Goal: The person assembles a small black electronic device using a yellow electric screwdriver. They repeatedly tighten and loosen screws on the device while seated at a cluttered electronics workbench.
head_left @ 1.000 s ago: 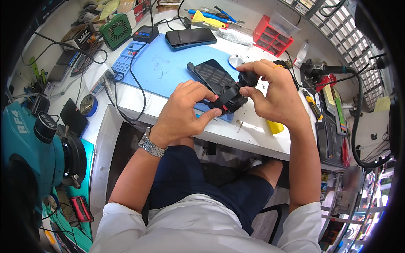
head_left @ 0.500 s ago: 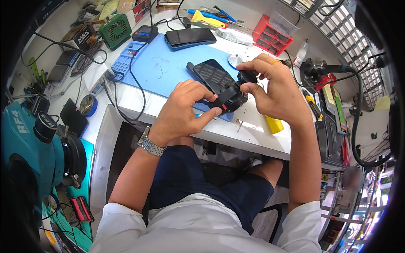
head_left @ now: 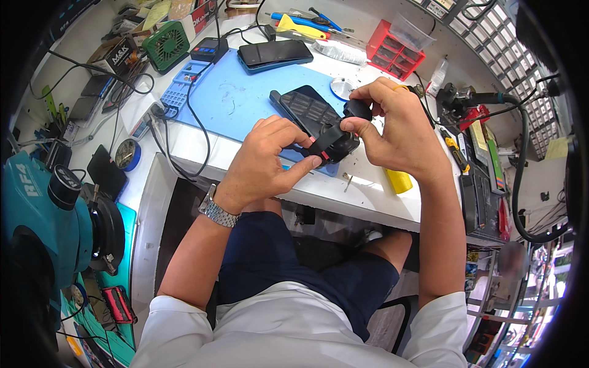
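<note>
A dark-screened phone (head_left: 307, 109) lies slanted at the near edge of the blue mat, with a black clamp-like device (head_left: 345, 147) over its near end. A black band (head_left: 325, 140) with red bits crosses that device. My left hand (head_left: 267, 156) pinches the band's near end between thumb and fingers. On the other side, my right hand (head_left: 402, 132) is closed, fingertips on a round black knob (head_left: 358, 110) at the device's upper right, thumb beside the band. How the knob joins the device is hidden.
Behind lie another phone (head_left: 276, 55) and a small round tin (head_left: 341, 89) on the blue mat (head_left: 236, 101). A red drawer box (head_left: 392, 54) stands farther back. Near my right wrist is a yellow object (head_left: 399, 181); a teal microscope (head_left: 43, 202) stands at left, and cables cross the desk.
My right hand has shifted slightly, its thumb moving a little left and up toward the band. My left hand keeps its grip; the phone and device stay almost in place.
</note>
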`<state>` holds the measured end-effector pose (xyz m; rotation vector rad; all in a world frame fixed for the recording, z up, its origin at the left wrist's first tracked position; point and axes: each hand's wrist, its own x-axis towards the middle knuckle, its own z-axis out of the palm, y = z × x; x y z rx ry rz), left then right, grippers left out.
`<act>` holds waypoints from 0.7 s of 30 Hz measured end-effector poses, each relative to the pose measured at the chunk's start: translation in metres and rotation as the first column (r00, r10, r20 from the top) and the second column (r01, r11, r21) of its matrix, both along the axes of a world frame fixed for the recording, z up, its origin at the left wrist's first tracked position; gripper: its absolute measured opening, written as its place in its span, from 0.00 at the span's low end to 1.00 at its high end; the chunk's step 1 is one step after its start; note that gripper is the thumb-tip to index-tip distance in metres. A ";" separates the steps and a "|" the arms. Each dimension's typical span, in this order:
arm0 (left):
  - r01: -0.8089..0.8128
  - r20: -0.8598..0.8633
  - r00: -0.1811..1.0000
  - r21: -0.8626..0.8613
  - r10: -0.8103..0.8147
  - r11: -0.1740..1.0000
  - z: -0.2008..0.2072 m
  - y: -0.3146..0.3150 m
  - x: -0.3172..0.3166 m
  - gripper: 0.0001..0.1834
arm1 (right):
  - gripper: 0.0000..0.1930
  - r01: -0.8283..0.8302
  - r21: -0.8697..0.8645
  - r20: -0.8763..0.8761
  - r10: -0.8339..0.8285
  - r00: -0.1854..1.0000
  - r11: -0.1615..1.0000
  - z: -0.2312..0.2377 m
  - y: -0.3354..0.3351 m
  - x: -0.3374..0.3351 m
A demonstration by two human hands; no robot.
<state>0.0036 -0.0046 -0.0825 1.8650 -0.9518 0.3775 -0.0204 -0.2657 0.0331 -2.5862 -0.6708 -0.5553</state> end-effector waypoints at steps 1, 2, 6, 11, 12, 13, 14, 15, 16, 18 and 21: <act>0.000 0.003 1.000 -0.001 0.000 1.000 0.000 0.000 0.000 0.15 | 0.22 -0.012 0.002 0.012 0.012 1.000 1.000 -0.001 -0.001 0.000; 0.001 0.004 1.000 -0.002 -0.001 1.000 0.000 0.000 0.000 0.15 | 0.22 -0.008 -0.009 0.019 0.008 1.000 1.000 -0.001 -0.001 0.001; 0.004 0.012 1.000 -0.007 -0.004 1.000 0.000 -0.001 0.000 0.15 | 0.23 0.016 -0.055 0.055 -0.013 0.998 0.998 -0.003 -0.002 0.002; 0.003 0.003 1.000 -0.005 -0.003 1.000 0.000 0.000 0.000 0.15 | 0.25 0.040 -0.074 0.056 -0.036 0.998 0.996 -0.002 0.000 0.001; 0.001 0.005 1.000 -0.004 -0.001 1.000 -0.001 0.000 0.000 0.15 | 0.25 0.047 -0.080 0.065 -0.042 0.997 0.996 -0.002 0.000 0.001; 0.001 0.005 1.000 -0.004 -0.001 1.000 -0.001 0.000 0.000 0.15 | 0.26 0.060 -0.084 0.061 -0.055 0.997 0.995 -0.002 0.001 0.000; 0.001 0.004 1.000 -0.003 -0.001 1.000 -0.001 0.000 0.000 0.15 | 0.27 0.070 -0.087 0.064 -0.064 0.996 0.994 -0.003 0.001 0.000; 0.001 0.003 1.000 -0.004 -0.001 1.000 -0.001 -0.001 0.000 0.15 | 0.28 0.080 -0.089 0.067 -0.075 0.995 0.993 -0.003 0.002 0.000; 0.001 0.001 1.000 -0.005 -0.001 1.000 -0.001 -0.001 0.000 0.15 | 0.28 0.092 -0.086 0.063 -0.087 0.994 0.992 -0.003 0.002 -0.001; 0.001 0.006 1.000 -0.007 -0.001 1.000 -0.001 -0.001 0.000 0.15 | 0.29 0.116 -0.080 0.055 -0.112 0.992 0.990 -0.003 0.003 -0.001; 0.000 0.017 1.000 -0.004 0.000 1.000 -0.001 -0.001 0.001 0.15 | 0.34 0.161 -0.074 -0.080 -0.166 0.983 0.984 -0.002 0.003 -0.004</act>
